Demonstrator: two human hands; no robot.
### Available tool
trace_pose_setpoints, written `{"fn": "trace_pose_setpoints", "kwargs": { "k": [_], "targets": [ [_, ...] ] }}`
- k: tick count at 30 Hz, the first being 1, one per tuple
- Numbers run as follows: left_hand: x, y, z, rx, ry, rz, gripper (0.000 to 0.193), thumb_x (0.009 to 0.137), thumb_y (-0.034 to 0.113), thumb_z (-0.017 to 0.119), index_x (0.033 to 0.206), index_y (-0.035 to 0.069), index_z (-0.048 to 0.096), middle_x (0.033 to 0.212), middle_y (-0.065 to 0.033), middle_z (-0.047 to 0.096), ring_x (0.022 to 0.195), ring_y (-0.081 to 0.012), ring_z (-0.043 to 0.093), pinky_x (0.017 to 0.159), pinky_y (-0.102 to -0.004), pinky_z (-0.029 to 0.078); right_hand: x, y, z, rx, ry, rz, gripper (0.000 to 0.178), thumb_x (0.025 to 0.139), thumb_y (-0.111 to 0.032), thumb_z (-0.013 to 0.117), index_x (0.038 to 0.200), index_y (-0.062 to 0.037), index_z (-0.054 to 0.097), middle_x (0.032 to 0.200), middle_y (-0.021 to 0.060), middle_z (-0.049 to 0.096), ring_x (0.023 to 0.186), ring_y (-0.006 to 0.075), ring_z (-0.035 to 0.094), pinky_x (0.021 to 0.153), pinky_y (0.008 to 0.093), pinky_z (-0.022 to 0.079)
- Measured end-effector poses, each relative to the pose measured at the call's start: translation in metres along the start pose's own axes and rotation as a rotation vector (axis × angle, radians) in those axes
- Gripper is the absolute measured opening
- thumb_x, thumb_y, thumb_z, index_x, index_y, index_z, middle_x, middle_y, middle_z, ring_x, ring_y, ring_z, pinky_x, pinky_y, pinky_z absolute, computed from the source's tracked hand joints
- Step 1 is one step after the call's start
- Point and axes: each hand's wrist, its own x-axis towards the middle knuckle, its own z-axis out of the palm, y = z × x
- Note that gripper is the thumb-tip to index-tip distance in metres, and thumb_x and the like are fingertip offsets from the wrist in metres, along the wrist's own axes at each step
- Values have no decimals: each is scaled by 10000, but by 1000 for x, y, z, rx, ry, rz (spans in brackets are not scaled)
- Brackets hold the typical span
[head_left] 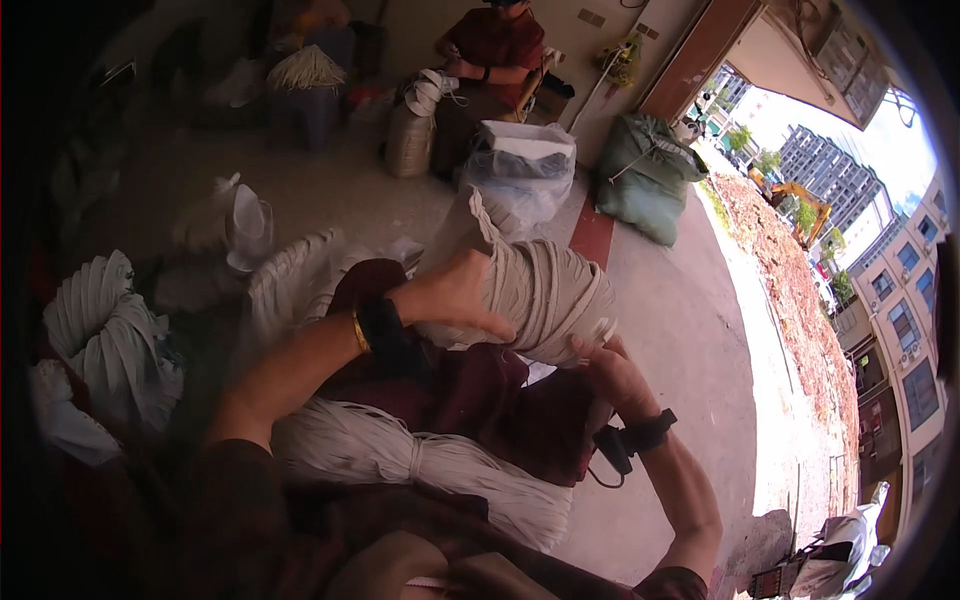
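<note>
A thick roll of flat off-white cord [552, 298], wound in many overlapping turns, is held above my lap. My left hand [455, 295] grips its left side, thumb stretched across the near face; the other fingers are partly hidden. At the lower right end of the roll, my right hand [615, 378] pinches a strand of the cord between thumb and fingers. Dark red cloth [460, 385] covers my lap under the roll. Across my lap lies a long bundle of loose off-white strands [425, 455], tied round its middle.
Coiled cord bundles [110, 335] lie at the left. Ahead stand a plastic-wrapped white box [525, 150] and a stuffed green sack [650, 180]. A seated person [500, 55] works beside a cord-topped cylinder [410, 135]. White strands [305, 70] hang over a stool. An open doorway is right.
</note>
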Motion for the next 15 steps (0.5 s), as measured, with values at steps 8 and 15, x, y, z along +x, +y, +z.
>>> {"fn": "trace_pose_setpoints", "kwargs": {
  "k": [8, 15],
  "targets": [
    [-8, -8, -21, -28, -109, 23, 476, 655, 188, 782, 1017, -75, 621, 942, -126, 689, 857, -172, 643, 776, -302, 511, -4, 4, 3, -70, -90, -129, 574, 914, -234, 673, 1396, -8, 459, 1334, 76, 567, 1225, 218, 534, 1047, 357, 402],
    [3, -14, -1, -320, -169, 133, 564, 621, 236, 770, 1014, -124, 583, 907, -231, 660, 853, -275, 636, 796, -352, 503, -6, 23, 10, 333, -145, 7, 668, 912, -239, 681, 1455, -17, 363, 1395, 103, 512, 1276, 248, 493, 1087, 381, 370]
  ]
}}
